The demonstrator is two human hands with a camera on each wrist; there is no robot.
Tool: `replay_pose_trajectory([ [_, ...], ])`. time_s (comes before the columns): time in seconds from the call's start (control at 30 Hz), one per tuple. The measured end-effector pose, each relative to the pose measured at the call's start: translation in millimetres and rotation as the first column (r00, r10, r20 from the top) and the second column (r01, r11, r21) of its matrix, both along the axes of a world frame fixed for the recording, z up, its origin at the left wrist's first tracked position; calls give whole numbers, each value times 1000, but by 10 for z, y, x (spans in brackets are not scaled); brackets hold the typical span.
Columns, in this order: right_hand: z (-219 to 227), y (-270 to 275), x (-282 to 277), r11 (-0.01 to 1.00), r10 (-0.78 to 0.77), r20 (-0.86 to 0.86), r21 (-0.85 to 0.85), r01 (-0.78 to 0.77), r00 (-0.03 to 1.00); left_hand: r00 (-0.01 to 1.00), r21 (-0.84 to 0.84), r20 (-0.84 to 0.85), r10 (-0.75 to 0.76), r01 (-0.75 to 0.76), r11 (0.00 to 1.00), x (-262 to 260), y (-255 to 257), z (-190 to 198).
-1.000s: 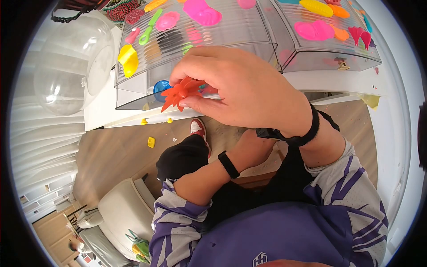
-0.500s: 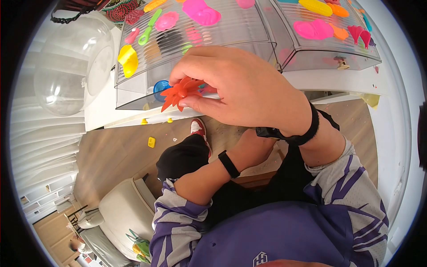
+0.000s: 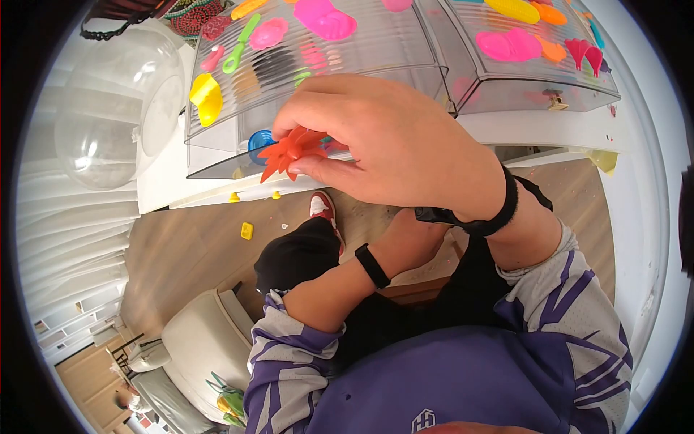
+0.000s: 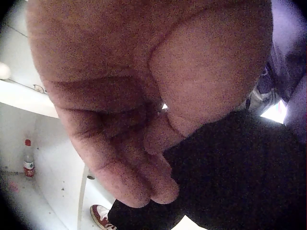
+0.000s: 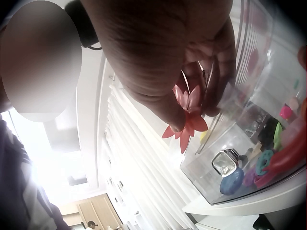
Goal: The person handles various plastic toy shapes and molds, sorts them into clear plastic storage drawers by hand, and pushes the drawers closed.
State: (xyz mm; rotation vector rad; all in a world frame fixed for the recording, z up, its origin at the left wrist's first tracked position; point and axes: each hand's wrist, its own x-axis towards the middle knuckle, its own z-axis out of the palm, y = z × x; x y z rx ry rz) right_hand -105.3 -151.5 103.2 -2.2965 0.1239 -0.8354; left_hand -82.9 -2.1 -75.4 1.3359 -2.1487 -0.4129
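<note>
My right hand [image 3: 390, 145] pinches a red plastic flower-shaped piece [image 3: 293, 152] with pointed petals between thumb and fingers, in front of the clear plastic box [image 3: 217, 163]. The right wrist view shows the petals of this red piece [image 5: 187, 124] fanning out below the thumb tip. Behind it in the head view lies a round blue piece [image 3: 260, 145], partly covered by the hand. My left hand [image 3: 412, 242] hangs low under the right wrist, partly hidden by it. Its fingers [image 4: 124, 184] are loosely curled with nothing held, beside the dark trouser leg.
Toy pieces lie on the ribbed lids, among them a yellow piece [image 3: 206, 100], a green one [image 3: 241, 43] and a pink one [image 3: 325, 20]. A second clear box [image 3: 535, 94] stands right. A transparent dome [image 3: 108, 108] is left. A small yellow piece [image 3: 247, 231] lies on the floor.
</note>
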Motion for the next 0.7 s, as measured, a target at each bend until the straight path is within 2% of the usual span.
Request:
replay_pose_trajectory([
  [0.2, 2, 8, 1, 1000, 0, -12, 6, 0, 1000, 996, 104, 80, -34, 26, 994, -2, 41, -61],
  [0.27, 2, 16, 1, 1000, -4, -16, 3, 4, 1000, 1000, 132, -6, -15, 16, 991, -6, 44, -49],
  [0.37, -5, 27, 8, 1000, -15, -6, -12, 15, 1000, 1000, 56, -3, -6, 6, 998, 3, 16, -20],
  [0.6, 1, 49, 8, 999, -36, -39, -30, 35, 999, 1000, 56, 23, 1, -3, 998, 11, 42, -65],
  [0.67, -4, 47, 15, 999, -36, -38, -35, 35, 999, 999, 166, 40, -5, -2, 986, 7, 71, -119],
  [0.7, -7, 46, 17, 999, -35, -33, -39, 34, 999, 999, 167, 40, -5, -2, 986, 6, 81, -138],
])
